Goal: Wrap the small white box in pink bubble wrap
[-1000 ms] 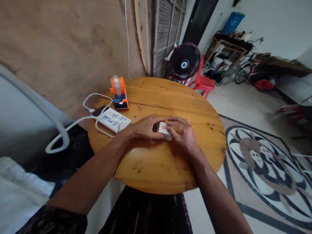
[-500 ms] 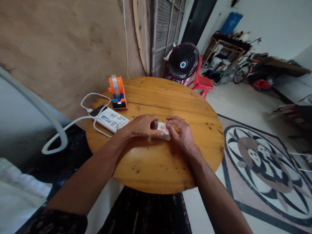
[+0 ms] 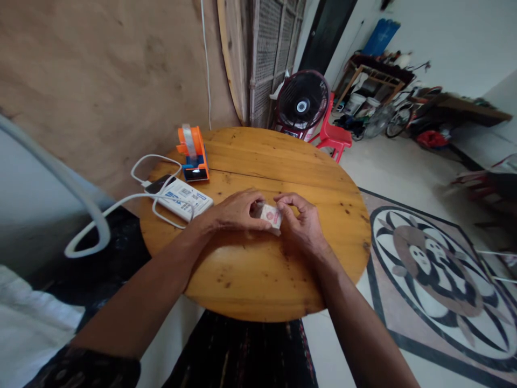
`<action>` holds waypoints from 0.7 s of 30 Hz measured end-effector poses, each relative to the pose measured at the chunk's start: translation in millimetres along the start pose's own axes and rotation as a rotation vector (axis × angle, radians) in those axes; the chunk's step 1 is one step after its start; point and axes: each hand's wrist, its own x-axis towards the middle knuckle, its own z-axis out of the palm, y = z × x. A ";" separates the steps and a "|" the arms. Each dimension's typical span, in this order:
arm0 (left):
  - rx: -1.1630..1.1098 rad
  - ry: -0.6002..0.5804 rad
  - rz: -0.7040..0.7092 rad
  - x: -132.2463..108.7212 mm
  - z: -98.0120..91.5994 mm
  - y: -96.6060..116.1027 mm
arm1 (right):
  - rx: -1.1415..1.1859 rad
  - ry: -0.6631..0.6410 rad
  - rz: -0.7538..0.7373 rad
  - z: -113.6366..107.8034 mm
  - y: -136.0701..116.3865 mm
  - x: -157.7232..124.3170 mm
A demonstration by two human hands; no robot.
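A small white packet with a red mark (image 3: 271,215) sits tilted between both my hands near the middle of the round wooden table (image 3: 258,280). My left hand (image 3: 236,211) curls round the packet's left side, with fingers bent over its top. My right hand (image 3: 304,223) pinches the packet's right edge between thumb and fingers. Both forearms reach in over the table's near rim.
An orange and blue tape dispenser (image 3: 193,153) stands at the table's far left. Beside it lie a white power bank (image 3: 181,197), a dark phone (image 3: 157,185) and a looped white cable (image 3: 121,203). A floor fan (image 3: 302,102) and red chair (image 3: 335,139) stand beyond the table.
The packet has been tipped up so its red-marked face shows more. My fingers have shifted slightly round it. The camera has drifted a little to the right.
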 end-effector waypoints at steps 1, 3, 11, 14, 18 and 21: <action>-0.023 -0.016 -0.008 -0.6 -0.4 0.5 | 0.022 0.006 0.006 -0.3 -0.1 -0.1; -0.069 -0.049 -0.017 -2.0 -1.4 1.9 | 0.065 0.008 0.023 -1.2 0.0 -0.3; -0.057 0.009 0.043 -2.5 0.0 8.2 | 0.236 -0.003 0.114 -5.2 -1.1 -0.7; -0.050 0.051 0.054 -1.9 2.1 8.6 | 0.275 0.011 0.120 -5.9 -1.3 -0.9; -0.045 0.074 0.085 -1.5 4.9 8.2 | 0.317 0.035 0.115 -5.3 1.1 -1.3; -0.032 0.080 0.106 -1.5 6.7 7.6 | 0.366 0.050 0.116 -5.2 2.7 -0.8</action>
